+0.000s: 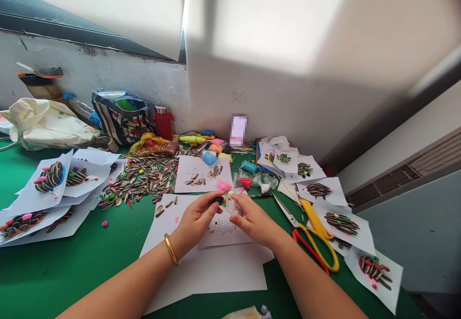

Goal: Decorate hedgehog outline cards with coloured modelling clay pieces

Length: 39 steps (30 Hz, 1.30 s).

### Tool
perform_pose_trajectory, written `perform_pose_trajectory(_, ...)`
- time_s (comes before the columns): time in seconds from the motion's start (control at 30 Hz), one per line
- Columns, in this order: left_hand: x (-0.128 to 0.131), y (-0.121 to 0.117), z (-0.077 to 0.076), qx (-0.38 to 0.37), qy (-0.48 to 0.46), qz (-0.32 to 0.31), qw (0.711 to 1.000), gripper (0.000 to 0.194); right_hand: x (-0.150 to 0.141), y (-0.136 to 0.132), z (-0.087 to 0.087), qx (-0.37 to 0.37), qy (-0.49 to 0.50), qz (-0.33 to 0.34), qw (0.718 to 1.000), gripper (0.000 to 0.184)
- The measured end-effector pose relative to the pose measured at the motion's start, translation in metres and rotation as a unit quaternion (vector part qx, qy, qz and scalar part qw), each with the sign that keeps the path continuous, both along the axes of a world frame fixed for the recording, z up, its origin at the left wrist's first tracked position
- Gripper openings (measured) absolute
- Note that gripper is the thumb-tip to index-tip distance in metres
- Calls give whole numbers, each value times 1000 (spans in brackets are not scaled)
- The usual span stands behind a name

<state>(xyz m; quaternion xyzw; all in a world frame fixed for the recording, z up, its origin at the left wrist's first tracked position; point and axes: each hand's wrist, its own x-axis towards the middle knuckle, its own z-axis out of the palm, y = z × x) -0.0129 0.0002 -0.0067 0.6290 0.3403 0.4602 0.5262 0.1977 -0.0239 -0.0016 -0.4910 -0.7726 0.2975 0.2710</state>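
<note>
- Left hand [196, 222]: narrow fingertip pinch, thumb and fingers closed on a dark lump of modelling clay [217, 200]. A gold bangle [171, 249] sits on the wrist.
- Right hand [255, 218]: fingers narrowly closed on a clear plastic bag [231, 207], just beside the lump. The exact grip is partly hidden.
- Technique: a light, even fingertip pressure is advisable, as soft clay takes dents from a hard squeeze. Both wrists are best kept raised, as now, so that the clay stays clear of the paper.
- Lump position: held in the air at the centre of the work area, between both hands, above a sheet with a printed hedgehog outline [222, 224].
- Just far of the hands: a bit of pink clay [224, 185], apparently at the bag's edge.
- Beneath the hands: loose white paper [205, 280] on a green tabletop [72, 256].
- Far: a sheet bearing a few striped sunflower seeds [200, 175], with a larger seed heap [142, 180] to its left.
- Right: red-and-yellow-handled scissors [309, 235] and seed-and-clay pictures [342, 224].
- Left: more seed-and-clay pictures [50, 180].
</note>
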Motion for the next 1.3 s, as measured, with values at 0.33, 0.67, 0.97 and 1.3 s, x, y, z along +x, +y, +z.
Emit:
perform_pose_trajectory(0.33, -3, -1, -5, 93, 106, 14, 990, 18, -5, 1, -2, 0, 15, -7, 1000, 46)
perform_pose_trajectory(0.67, -3, 2, -4, 162, 183, 57, 968, 11, -10, 1, -4, -7, 4, 19, 1000, 49)
perform_pose_trajectory(0.97, -4, -1, 5, 267, 237, -75, 931, 26, -17, -2, 0, -36, 27, 14, 999, 44)
perform_pose_trajectory(1.3, -3, 0, -3, 305, 260, -42, 915, 30, -4, 0, 7, 1, -14, -34, 999, 16)
